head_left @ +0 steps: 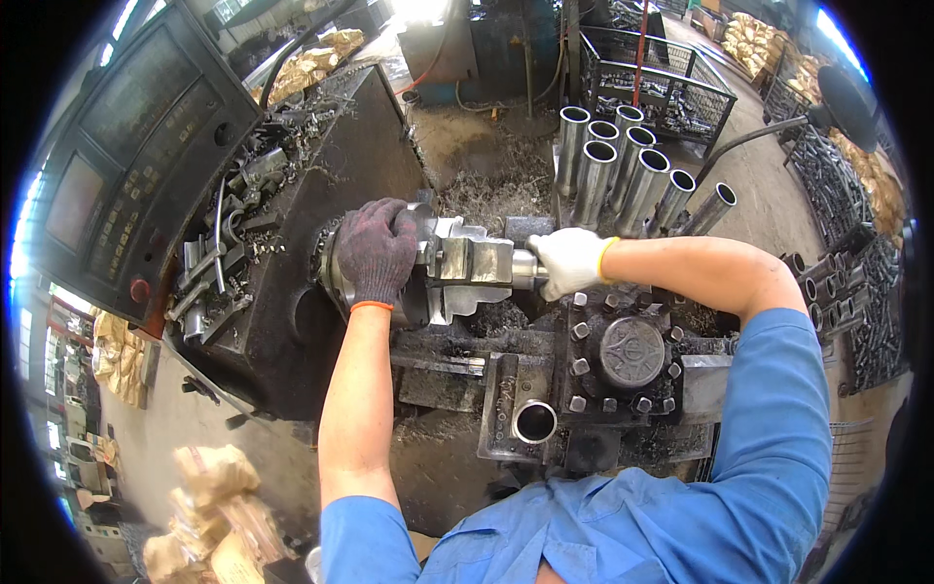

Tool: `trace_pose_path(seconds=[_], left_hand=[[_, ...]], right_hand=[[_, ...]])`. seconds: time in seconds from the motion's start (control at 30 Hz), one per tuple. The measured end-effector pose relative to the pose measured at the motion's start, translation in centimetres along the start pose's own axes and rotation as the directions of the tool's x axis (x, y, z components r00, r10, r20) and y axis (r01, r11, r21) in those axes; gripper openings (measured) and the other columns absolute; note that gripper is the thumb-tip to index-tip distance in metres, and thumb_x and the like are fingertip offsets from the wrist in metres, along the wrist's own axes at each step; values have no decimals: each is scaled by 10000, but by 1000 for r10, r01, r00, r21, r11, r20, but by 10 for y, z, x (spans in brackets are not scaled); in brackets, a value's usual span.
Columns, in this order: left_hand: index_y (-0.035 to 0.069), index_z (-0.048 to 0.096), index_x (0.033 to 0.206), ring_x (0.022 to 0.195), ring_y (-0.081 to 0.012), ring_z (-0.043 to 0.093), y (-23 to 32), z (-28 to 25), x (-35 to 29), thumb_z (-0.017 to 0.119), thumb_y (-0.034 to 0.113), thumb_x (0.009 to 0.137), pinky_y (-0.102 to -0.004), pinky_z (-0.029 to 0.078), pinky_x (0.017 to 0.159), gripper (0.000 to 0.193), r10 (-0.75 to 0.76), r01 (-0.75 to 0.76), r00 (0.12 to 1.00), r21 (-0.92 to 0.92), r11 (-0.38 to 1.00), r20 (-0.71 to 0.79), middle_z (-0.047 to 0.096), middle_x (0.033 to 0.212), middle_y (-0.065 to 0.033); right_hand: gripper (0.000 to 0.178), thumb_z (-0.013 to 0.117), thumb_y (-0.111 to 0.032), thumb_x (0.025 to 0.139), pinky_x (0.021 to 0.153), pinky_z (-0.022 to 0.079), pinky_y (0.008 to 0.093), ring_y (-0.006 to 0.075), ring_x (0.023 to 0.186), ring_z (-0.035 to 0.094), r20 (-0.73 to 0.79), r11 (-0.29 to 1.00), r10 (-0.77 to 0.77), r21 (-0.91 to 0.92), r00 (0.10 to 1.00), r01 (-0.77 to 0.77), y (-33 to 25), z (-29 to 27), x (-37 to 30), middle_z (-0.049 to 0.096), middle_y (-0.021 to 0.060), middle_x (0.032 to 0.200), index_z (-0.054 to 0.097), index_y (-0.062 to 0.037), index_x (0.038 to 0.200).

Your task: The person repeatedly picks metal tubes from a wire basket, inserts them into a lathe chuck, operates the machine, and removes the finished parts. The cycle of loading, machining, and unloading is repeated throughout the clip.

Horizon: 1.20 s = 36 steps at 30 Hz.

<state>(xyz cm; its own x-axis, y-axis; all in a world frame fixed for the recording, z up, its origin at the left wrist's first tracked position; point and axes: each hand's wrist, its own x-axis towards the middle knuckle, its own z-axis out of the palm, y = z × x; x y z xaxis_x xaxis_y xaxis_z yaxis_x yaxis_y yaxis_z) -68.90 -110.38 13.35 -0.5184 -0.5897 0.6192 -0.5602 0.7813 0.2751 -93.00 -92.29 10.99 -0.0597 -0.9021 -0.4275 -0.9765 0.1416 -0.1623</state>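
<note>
My left hand (377, 248), in a dark knitted glove with an orange cuff, is curled over the top of the lathe chuck (416, 304). Stepped metal jaws (477, 261) stick out from the chuck toward the right. A shiny round metal workpiece (526, 267) projects from between those jaws. Around its outer end my right hand (569, 261) is closed, wearing a white glove with a yellow cuff. How far the workpiece reaches into the jaws is hidden. Just below my right hand sits the square tool post (632, 352), with bolts around its edge.
Several steel tubes (595, 185) stand upright behind the tool post. A short tube (534, 439) stands nearer to me. At left are the control panel (126, 156) and a headstock top littered with wrenches (199, 268) and chips. A wire cage bin (681, 88) is farther back.
</note>
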Motion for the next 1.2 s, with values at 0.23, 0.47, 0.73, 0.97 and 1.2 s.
trace_pose_path(seconds=[0.23, 0.47, 0.73, 0.97, 1.2], left_hand=[[105, 797, 1078, 1120, -320, 689, -11, 1, -12, 694, 259, 917, -430, 513, 1047, 246, 99, -99, 993, -4, 995, -67, 774, 1168, -83], [136, 728, 1125, 1095, -345, 667, 0, -19, -16, 752, 231, 905, -474, 513, 1000, 240, 202, -239, 906, -56, 969, -372, 733, 1153, -121], [48, 716, 1281, 1268, -381, 656, 34, -34, -223, 743, 190, 875, -485, 507, 1102, 431, 326, 325, 240, -392, 861, 914, 700, 1302, -249], [91, 400, 1633, 1467, -310, 513, 51, -98, -286, 659, 73, 984, -458, 383, 1250, 699, 79, 713, 678, -627, -314, 731, 530, 1595, -129], [17, 546, 1403, 1195, -296, 645, 78, -75, -312, 797, 188, 965, -468, 506, 1098, 533, -150, 802, 326, -357, -478, 933, 647, 1298, -148]], right_hand=[[464, 828, -479, 859, 524, 471, 346, 112, 440, 509, 347, 913, -219, 403, 912, 66, 18, -15, 33, 624, 7, 598, 717, -53, 711], [541, 880, -430, 613, 801, 604, 478, 404, 891, 770, -222, 958, 39, -270, 974, -100, 45, -29, -67, 777, 244, 932, 803, -14, 950], [899, 926, -411, 684, 672, 626, 390, 288, 805, 760, -484, 788, 463, 609, 743, -94, -130, -30, -248, 738, 245, 1093, 594, 85, 1357], [761, 967, -234, 749, 527, 556, 250, 145, 672, 702, 131, -64, 150, 990, 980, -123, -225, 95, -259, 761, 142, 987, 622, 79, 1351], [621, 880, -585, 780, 659, 539, 332, 158, 731, 691, 285, 163, 199, 934, 938, -318, -218, 227, -189, 751, 77, 822, 805, 10, 941]])
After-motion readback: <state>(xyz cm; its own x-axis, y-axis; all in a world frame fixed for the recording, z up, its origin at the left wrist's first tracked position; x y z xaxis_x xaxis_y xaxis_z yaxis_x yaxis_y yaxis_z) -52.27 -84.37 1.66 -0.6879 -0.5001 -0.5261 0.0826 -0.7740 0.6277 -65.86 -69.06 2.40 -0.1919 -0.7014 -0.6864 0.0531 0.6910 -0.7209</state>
